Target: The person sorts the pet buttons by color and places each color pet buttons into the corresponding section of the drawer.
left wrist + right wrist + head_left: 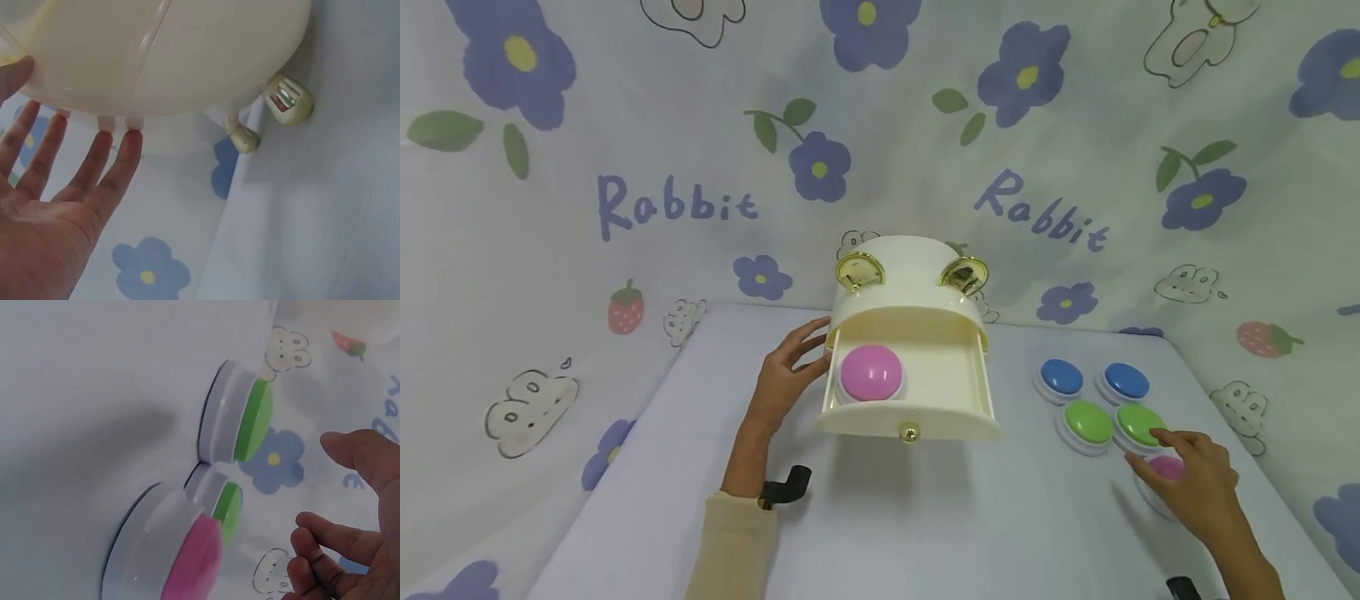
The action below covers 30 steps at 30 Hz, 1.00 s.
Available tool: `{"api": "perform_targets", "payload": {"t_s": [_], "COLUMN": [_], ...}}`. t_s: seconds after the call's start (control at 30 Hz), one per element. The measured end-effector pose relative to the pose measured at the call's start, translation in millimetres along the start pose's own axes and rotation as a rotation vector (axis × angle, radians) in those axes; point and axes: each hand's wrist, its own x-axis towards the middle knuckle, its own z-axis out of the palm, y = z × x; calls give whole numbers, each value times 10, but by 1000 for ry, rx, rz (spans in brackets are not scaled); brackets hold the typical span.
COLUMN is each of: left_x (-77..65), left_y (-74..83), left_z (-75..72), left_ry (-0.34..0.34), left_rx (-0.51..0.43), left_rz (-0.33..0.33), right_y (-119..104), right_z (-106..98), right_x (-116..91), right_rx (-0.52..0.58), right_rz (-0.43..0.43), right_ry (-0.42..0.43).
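Note:
A cream-coloured toy cabinet (906, 279) with gold-trimmed ears stands at the table's middle, its drawer (943, 367) pulled out. Inside the drawer, on the left, sits a pink push button (871, 373) with a white base. My left hand (781, 379) is at the cabinet's left side, fingers extended; the left wrist view shows fingertips at its curved wall. On the right, my right hand (1202, 483) hovers over another pink push button (1167, 467), partly hiding it. Thumb and fingers are apart, and the right wrist view shows nothing between them.
Beyond the right hand stand two green push buttons (1088, 422) and two blue push buttons (1062, 377), close together on the white table (1000, 517). A cloth (910, 167) printed with flowers and rabbits hangs behind the table.

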Motion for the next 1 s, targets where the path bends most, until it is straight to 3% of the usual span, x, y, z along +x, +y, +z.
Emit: {"api": "perform_targets", "payload": {"t_s": [0.17,0.3,0.47,0.57,0.8,0.9,1.0], "left_x": [-21,6,87,106,41,34,29], "left_y": [0,-37,-254,-345,-57,-55,-42], "left_z": [-35,-68,-59,-55,-23,-20,-13], "left_ry": [4,4,-10,-3,-7,-8,-15], "left_rx": [23,31,-9,-16,-27,-35,-36], "left_rz": [-7,11,31,46,37,27,15], "right_y": [183,301,423,476,543,531,458], "right_z": [5,30,27,21,58,50,-4], "right_x": [-2,-17,-82,-101,-62,-67,-102], "right_rx": [-59,-94,-142,-179,-242,-231,-206], "right_rz": [14,76,188,203,290,329,336], "right_ry": [-20,-59,-102,-114,-170,-184,-141]}}
